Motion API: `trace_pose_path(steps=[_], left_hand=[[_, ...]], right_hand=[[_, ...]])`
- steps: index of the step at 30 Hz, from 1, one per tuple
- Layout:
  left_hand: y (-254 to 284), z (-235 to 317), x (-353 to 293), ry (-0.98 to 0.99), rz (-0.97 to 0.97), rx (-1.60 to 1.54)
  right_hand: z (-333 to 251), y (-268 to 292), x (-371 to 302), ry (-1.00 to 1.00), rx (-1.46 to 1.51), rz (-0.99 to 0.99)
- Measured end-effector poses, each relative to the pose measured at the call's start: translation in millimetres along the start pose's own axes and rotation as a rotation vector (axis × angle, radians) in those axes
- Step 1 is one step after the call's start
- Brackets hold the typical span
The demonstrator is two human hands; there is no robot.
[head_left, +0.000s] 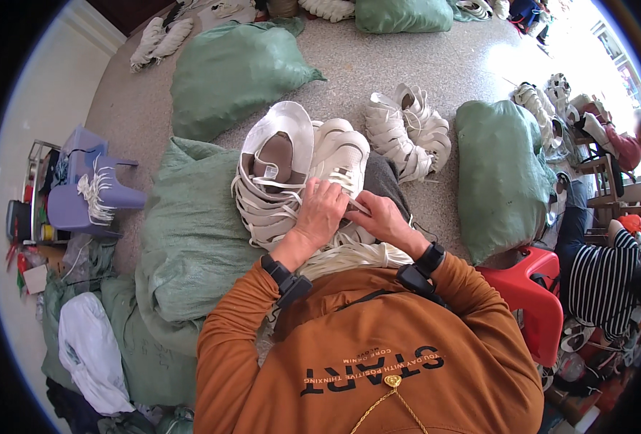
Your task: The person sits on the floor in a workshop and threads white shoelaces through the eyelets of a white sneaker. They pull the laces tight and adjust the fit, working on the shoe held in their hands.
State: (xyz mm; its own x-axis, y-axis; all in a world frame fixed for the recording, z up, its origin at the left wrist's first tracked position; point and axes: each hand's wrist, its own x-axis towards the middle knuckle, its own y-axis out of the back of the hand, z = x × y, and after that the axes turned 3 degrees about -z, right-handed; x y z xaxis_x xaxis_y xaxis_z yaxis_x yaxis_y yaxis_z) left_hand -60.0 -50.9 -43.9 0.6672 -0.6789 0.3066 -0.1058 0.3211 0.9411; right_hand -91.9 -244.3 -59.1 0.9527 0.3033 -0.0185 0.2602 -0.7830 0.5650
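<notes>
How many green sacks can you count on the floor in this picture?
5 at least: one top centre, one upper left, one right, one beside the person's left arm, one lower left. More may be hidden beyond the picture's edges.

One view only — a fisheye camera worn on the head, facing steeply down over the person's own chest and lap; it sits close above both hands (349,213), which lie near centre; the wide lens also takes in the floor (378,65) ahead and both sides — straight edges curve toward the dark rim.
</notes>
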Motion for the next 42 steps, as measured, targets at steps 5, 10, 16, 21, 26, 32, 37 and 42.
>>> trace_pose_path(steps=[5,10,16,21,26,32,37,42], left_hand=[[6,-6,1,-0.037,-0.049,0.01],[65,-39,-57,0.107,-0.135,0.107],[146,-87,-167,0.457,-0.546,0.269],[140,-49,-128,0.397,-0.585,-0.136],[62,-15,-43,0.222,-0.039,-0.17],[15,-16,-1,0.298,-0.128,0.039],[13,-20,0,0.28,-0.063,-0.05],[28,-29,-7,0.154,-0.024,-0.317]], right_hand=[[-7,-4,6,0.055,-0.288,0.061],[2,-6,3,0.166,-0.251,0.229],[8,-12,4,0.099,-0.039,0.226],[0,-8,3,0.0,0.038,0.155],[-5,0,-4,0.015,0.011,0.165],[-10,7,-1,0.085,0.021,0.154],[-13,-2,7,0.155,0.043,0.173],[-25,-6,28,0.334,-0.09,0.224]])
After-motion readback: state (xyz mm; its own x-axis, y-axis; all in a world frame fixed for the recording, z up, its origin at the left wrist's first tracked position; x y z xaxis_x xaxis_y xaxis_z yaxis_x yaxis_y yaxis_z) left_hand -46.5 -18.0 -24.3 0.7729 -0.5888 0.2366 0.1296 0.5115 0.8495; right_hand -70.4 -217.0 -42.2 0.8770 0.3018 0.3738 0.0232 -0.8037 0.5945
